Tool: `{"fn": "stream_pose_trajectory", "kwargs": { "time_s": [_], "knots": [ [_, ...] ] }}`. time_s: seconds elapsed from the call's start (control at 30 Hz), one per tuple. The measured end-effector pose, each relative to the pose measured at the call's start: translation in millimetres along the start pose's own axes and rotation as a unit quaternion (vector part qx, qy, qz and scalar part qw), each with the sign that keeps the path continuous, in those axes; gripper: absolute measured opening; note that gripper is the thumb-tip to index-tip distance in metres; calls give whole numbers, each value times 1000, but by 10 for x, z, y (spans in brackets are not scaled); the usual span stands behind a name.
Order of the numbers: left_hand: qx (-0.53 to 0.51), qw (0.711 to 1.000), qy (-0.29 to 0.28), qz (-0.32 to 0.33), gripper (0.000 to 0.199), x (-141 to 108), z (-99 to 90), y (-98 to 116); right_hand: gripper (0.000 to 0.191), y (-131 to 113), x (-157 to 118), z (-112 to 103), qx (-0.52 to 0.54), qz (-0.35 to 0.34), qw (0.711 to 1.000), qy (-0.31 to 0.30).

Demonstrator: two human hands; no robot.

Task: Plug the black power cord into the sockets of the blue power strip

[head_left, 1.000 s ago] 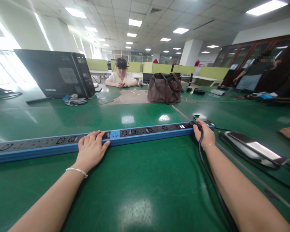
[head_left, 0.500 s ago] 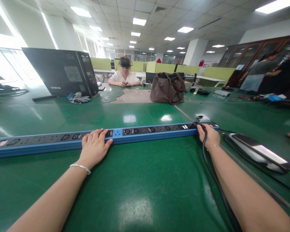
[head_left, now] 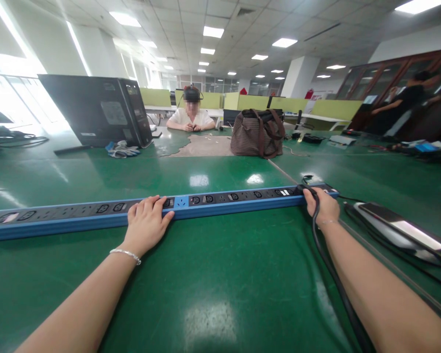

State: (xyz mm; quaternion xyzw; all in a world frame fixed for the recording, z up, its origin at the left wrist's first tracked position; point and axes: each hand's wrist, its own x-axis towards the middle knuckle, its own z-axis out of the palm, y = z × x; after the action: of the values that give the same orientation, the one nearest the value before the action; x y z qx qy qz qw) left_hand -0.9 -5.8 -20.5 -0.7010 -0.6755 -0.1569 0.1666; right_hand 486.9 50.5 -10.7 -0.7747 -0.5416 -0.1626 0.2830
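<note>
A long blue and black power strip [head_left: 220, 210] lies across the green table, with several sockets along its top and one blue socket near the middle. My left hand [head_left: 147, 218] grips it left of that blue socket, fingers over the top and thumb along the near side. Towards the strip's right end, my right hand [head_left: 323, 206] is closed on a black plug [head_left: 302, 189] at the strip's top face. The plug is mostly covered by my fingers, so how deep it sits cannot be seen. Its black cable [head_left: 325, 260] runs down beside my right forearm.
A black computer case [head_left: 95, 110] stands at the back left, with gloves [head_left: 122, 149] beside it. Across the table sits a person [head_left: 191, 117] near a brown bag [head_left: 257, 135]. At right lie a phone [head_left: 407, 228] on a pale object and cables.
The view has shifted slightly, so the table things appear a little further right. Both hands keep their places on the strip and plug. People in the right background have moved.
</note>
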Motion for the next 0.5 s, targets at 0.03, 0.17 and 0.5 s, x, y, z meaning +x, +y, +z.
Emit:
{"fn": "stream_pose_trajectory", "kwargs": {
  "time_s": [0.03,0.17,0.5],
  "knots": [
    [-1,1000,1,1,55,1,2,-2,50,0,2,1,2,0,1000,1],
    [-6,1000,2,0,55,4,4,-5,50,4,8,20,7,9,1000,9],
    [-13,1000,2,-1,54,-6,-14,10,48,-15,94,21,117,47,987,98]
  ]
}}
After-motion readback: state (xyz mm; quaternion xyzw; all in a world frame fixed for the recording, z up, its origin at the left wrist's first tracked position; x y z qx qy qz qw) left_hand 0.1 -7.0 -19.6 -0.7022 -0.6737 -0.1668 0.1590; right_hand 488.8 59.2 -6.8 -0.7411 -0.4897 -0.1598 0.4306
